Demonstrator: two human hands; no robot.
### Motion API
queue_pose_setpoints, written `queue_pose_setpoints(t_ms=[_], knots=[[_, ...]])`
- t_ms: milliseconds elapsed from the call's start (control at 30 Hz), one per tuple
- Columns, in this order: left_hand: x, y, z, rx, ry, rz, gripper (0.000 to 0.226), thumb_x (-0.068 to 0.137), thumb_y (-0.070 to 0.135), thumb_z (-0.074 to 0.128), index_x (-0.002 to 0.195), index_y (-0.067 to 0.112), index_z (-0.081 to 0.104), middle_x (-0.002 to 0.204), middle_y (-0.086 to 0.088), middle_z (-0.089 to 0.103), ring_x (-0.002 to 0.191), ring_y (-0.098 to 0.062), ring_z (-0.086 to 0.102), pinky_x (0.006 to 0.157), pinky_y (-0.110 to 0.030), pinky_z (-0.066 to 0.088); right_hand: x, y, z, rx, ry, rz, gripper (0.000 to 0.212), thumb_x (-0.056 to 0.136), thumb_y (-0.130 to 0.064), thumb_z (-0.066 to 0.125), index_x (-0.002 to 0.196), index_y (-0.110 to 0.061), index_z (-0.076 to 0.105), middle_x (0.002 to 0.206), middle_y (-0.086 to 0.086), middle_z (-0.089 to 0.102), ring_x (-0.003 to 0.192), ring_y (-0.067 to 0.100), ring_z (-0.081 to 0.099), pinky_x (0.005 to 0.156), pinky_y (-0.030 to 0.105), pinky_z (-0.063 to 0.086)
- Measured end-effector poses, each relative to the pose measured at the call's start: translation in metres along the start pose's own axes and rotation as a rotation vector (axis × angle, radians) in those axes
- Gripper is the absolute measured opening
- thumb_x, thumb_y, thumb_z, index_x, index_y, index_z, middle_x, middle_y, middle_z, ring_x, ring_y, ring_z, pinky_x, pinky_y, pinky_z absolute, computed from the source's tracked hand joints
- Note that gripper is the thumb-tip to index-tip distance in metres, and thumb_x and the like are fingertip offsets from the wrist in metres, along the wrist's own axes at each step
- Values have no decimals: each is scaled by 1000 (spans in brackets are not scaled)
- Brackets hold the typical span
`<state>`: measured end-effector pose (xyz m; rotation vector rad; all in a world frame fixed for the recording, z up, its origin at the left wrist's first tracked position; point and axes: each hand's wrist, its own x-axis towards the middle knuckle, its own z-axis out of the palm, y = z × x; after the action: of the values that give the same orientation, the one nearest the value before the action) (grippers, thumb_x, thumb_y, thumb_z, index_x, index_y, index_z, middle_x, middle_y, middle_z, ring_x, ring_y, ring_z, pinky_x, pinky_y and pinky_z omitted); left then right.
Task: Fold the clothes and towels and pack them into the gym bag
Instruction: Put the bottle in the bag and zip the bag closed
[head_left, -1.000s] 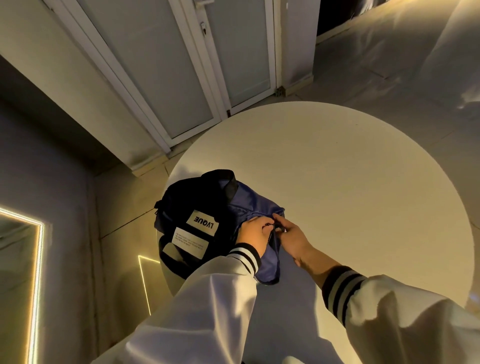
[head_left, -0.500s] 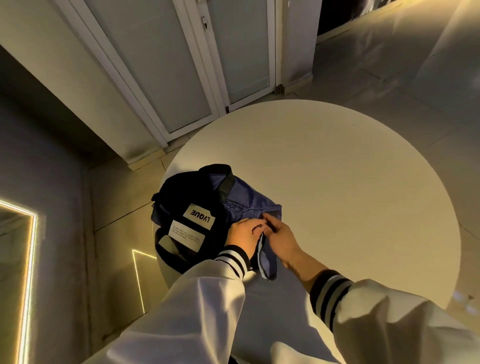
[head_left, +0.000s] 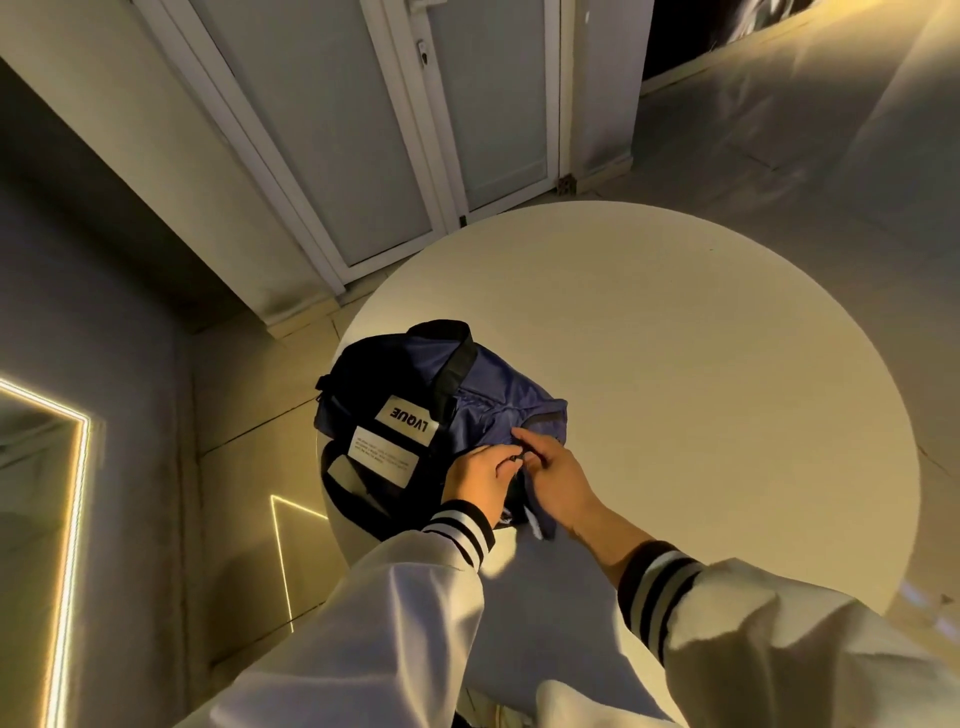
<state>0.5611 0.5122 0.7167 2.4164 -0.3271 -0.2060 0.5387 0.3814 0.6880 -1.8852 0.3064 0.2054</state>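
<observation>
Nearest to us, below the striped cuffs of our white sleeves (head_left: 779, 649), the risk sits right at our fingertips. If we drag the zipper pull (head_left: 517, 458) while the loose blue cloth is bunched beside it, we judge the slider could bite the fabric and jam. A hard tug could also haul the whole bag toward us, since nothing else pins it down. Our left hand (head_left: 480, 480) comes in from about 7 o'clock, knuckles up, its fingers curled down onto the blue fabric just beside the pull to brace it. Our right hand (head_left: 558, 478) comes in from about 5 o'clock with the wrist turned inward, its thumb and forefinger closed in a pinch on the small dark pull and the other fingers loosely tucked. The two sets of fingertips nearly touch. Just beyond them the gym bag (head_left: 498, 395), blue with black straps and white labels, lies at the 9 o'clock edge of the round table (head_left: 701, 364). Its dark side hangs past the rim over the floor, so a careless push leftward could tip it off. We cannot see inside it, and no clothes or towels lie on the tabletop, so we judge the packing is at the closing stage. Farther off, at 12 o'clock, stand the pale double doors (head_left: 467, 104), and a lit strip (head_left: 72, 519) glows on the floor at 9 o'clock.
</observation>
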Motion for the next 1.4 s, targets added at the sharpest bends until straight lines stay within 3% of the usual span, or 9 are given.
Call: queue_pose_setpoints(t_ms=[200, 333, 433, 600, 767, 933, 1033, 1233, 1400], knots=[[-17, 0, -7, 65, -14, -82, 25, 99, 21, 60, 122, 23, 71, 118, 6, 71, 101, -16, 69, 87, -28, 55, 13, -6, -7, 93, 32, 75, 57, 97, 7, 38, 144, -24, 49, 130, 13, 61, 108, 29, 59, 90, 27, 44], [-32, -8, -6, 54, 9, -96, 24, 98, 24, 61, 119, 27, 72, 112, 6, 74, 99, -16, 70, 87, -29, 55, -9, -9, 1, 208, 18, 59, 56, 99, 0, 47, 151, -19, 41, 141, 6, 56, 128, 24, 53, 111, 36, 42], [-31, -7, -3, 78, 30, -30, 21, 95, 23, 66, 114, 24, 75, 106, 2, 76, 97, -19, 67, 91, -23, 49, -36, -4, 10, 244, 98, 92, 26, 102, -8, 48, 125, -16, 58, 111, -5, 62, 107, 18, 57, 87, 12, 44], [-27, 0, -7, 19, -61, -3, 27, 95, 9, 62, 119, 18, 73, 107, -5, 73, 91, -18, 63, 86, -12, 46, -50, 4, 23, 616, 38, 321, 36, 105, -39, 46, 112, -10, 66, 102, 15, 73, 85, 23, 68, 75, 33, 54], [-30, -12, -15, -26, 16, 79, 45, 88, -8, 61, 123, 19, 65, 117, -3, 60, 91, 0, 58, 88, -25, 54, -34, -13, 25, 664, 217, 359, 9, 95, -14, 66, 104, -13, 64, 98, 16, 72, 88, 30, 71, 85, 44, 59], [-31, -29, -16, 214, 117, -35, 52, 79, 6, 77, 123, 28, 61, 146, -4, 37, 132, -28, 38, 109, -41, 39, -27, -12, 29, 603, 278, 357, 22, 93, 1, 55, 96, -18, 66, 98, 14, 70, 92, 33, 68, 90, 43, 57], [-32, -28, -5, 120, -77, -45, 61, 86, 5, 70, 135, 35, 49, 146, -4, 39, 129, -27, 48, 104, -29, 41, -29, -5, 25, 537, 296, 335, 26, 96, -4, 48, 98, -21, 68, 107, 11, 70, 101, 31, 67, 90, 38, 56], [-10, -5, 4, 65, -58, -88, 54, 100, 7, 54, 146, 35, 46, 155, -3, 30, 136, -21, 43, 100, -14, 31, -29, -4, 1, 628, 222, 255, 32, 101, -3, 46, 111, -16, 73, 110, 9, 74, 106, 27, 69, 100, 43, 53], [8, 39, 18, -69, -54, -22, 57, 101, 7, 52, 150, 32, 41, 153, -2, 30, 135, -20, 42, 109, -19, 29, -17, -25, -29, 723, 218, 193, 35, 105, -5, 39, 116, -16, 71, 103, 12, 75, 91, 25, 71, 80, 35, 56]])
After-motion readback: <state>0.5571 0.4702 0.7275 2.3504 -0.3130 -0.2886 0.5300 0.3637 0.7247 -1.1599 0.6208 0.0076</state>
